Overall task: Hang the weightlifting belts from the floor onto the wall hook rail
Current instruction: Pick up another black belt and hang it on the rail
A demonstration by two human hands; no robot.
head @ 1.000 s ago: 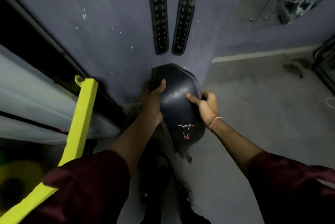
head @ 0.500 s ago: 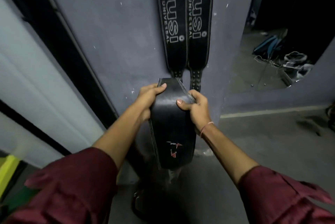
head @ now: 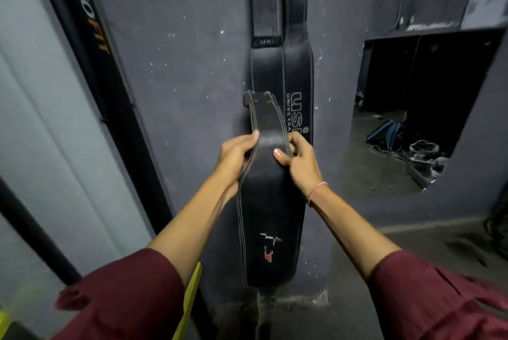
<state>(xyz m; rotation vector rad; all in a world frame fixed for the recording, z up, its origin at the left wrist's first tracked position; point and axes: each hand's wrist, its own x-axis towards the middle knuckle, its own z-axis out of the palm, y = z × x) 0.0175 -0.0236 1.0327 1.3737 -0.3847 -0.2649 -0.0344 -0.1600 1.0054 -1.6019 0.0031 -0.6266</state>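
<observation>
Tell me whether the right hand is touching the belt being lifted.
Touching. The head view shows the right hand clamped on the belt's right edge, thumb pressed flat on its face and fingers curled behind it.

Head camera, one view only: we look from head height, forward and slightly down, wide-angle, straight at a grey wall (head: 170, 70) close in front of us. Our forearms reach up from the bottom edge toward the frame's centre. Floor (head: 428, 246) lower right; wall opening (head: 428, 92) at right. No second view to overlap.
</observation>
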